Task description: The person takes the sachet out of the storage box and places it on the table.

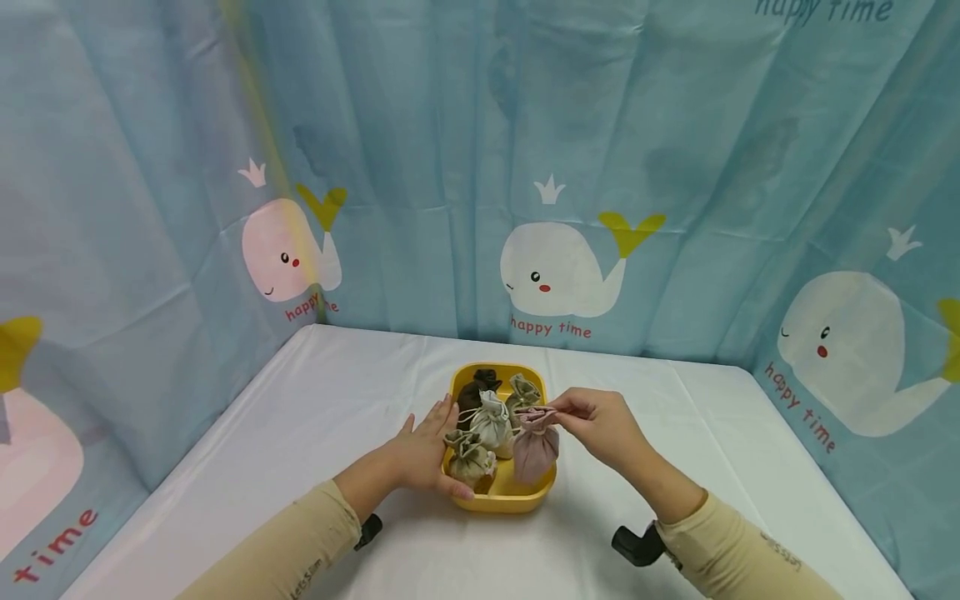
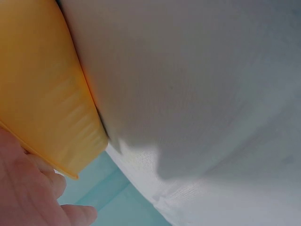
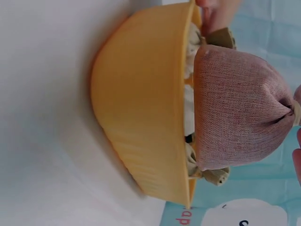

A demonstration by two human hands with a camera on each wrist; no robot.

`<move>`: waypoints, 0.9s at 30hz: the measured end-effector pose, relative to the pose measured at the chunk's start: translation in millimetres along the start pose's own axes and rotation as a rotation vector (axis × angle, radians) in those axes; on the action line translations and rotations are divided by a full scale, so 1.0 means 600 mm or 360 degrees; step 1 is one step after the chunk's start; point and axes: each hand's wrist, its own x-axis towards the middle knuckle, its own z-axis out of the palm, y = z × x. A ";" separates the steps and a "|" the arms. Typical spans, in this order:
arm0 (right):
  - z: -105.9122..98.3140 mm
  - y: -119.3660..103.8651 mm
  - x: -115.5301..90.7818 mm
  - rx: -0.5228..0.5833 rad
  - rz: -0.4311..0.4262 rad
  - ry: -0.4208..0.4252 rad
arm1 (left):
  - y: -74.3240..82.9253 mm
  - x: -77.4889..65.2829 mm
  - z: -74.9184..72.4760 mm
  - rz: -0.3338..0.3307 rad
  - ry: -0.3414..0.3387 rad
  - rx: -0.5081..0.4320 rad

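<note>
A yellow plastic basket (image 1: pixel 504 504) stands on the white cloth with several small drawstring pouches in it. Among them are a white pouch (image 1: pixel 492 423) in the middle, an olive pouch (image 1: pixel 468 463) at the near left, another olive one (image 1: pixel 523 390) and a dark brown one (image 1: pixel 480 392) toward the back. My right hand (image 1: pixel 606 427) pinches a pink pouch (image 1: pixel 536 457) by its gathered neck. In the right wrist view that pink pouch (image 3: pixel 242 108) hangs at the basket's rim. My left hand (image 1: pixel 423 454) rests along the basket's left side, fingers straight, thumb at the near rim.
A white cloth (image 1: pixel 300 467) covers the table. Light blue curtains (image 1: pixel 420 167) printed with whales rise behind it and on both sides. Black camera mounts (image 1: pixel 637 546) show under both wrists.
</note>
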 end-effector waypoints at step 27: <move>-0.080 0.041 0.017 -0.0212 -0.0017 0.0307 | 0.003 0.000 -0.005 -0.0030 -0.0038 0.0002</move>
